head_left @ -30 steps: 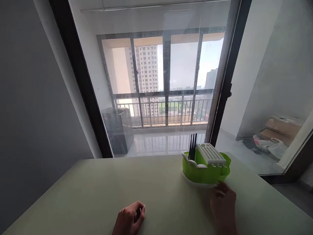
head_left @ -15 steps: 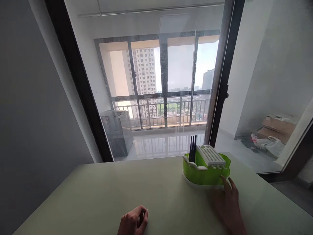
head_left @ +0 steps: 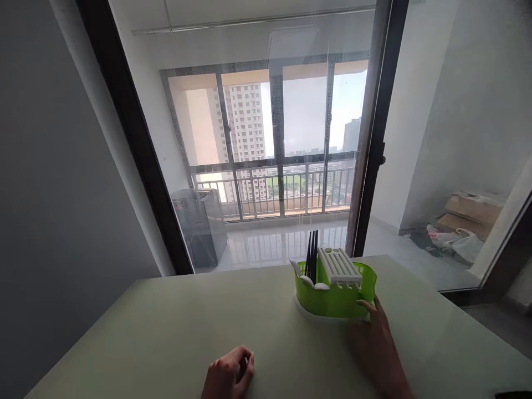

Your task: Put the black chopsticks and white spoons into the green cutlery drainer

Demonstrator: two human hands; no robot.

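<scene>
Pale green surface (head_left: 166,332) before a balcony window (head_left: 270,144).
Your left hand (head_left: 228,376) rests curled in a loose fist, holding nothing; right of it, your right hand's (head_left: 376,346) open fingers (head_left: 366,304) touch the green holder (head_left: 334,291) at centre-right.

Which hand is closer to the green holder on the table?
Right. The right hand has its fingers on the near right side of the green holder. The left hand lies curled on the table, apart from the holder, nearer the person and to its left.

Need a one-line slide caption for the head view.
Right hand touching green cutlery holder on table; left hand curled.
</scene>
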